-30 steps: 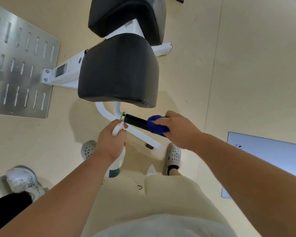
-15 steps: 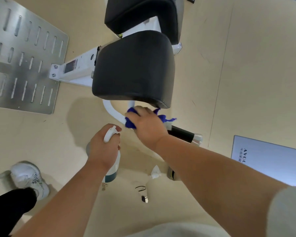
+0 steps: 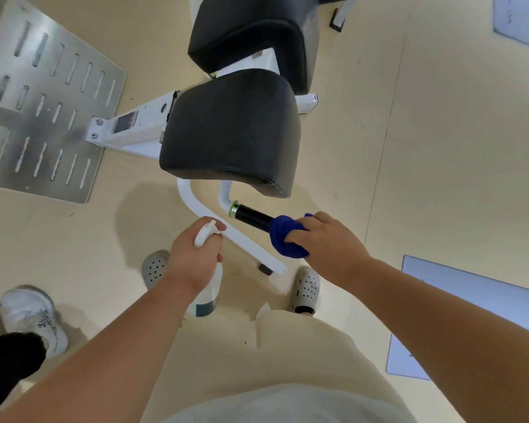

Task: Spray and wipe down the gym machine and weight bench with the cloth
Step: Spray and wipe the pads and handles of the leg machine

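A gym machine with a white frame (image 3: pixel 135 129) and a black padded seat (image 3: pixel 229 129) stands in front of me. A black handle grip (image 3: pixel 252 218) sticks out below the seat. My right hand (image 3: pixel 330 242) presses a blue cloth (image 3: pixel 283 238) around the near end of that grip. My left hand (image 3: pixel 193 254) holds a white spray bottle (image 3: pixel 209 288) by its trigger head, just left of the white tube (image 3: pixel 245 242). A second black pad (image 3: pixel 251 35) sits farther back.
A slotted metal footplate (image 3: pixel 40 111) lies on the beige floor at the left. Another person's white sneaker (image 3: pixel 31 315) and dark trouser leg are at the lower left. A pale blue mat (image 3: pixel 471 303) lies at the right. My two feet in white clogs stand under the handle.
My right hand has slid the blue cloth from the inner end of the handle, next to the seat, out to its near end. The left hand with the bottle stays about where it was.
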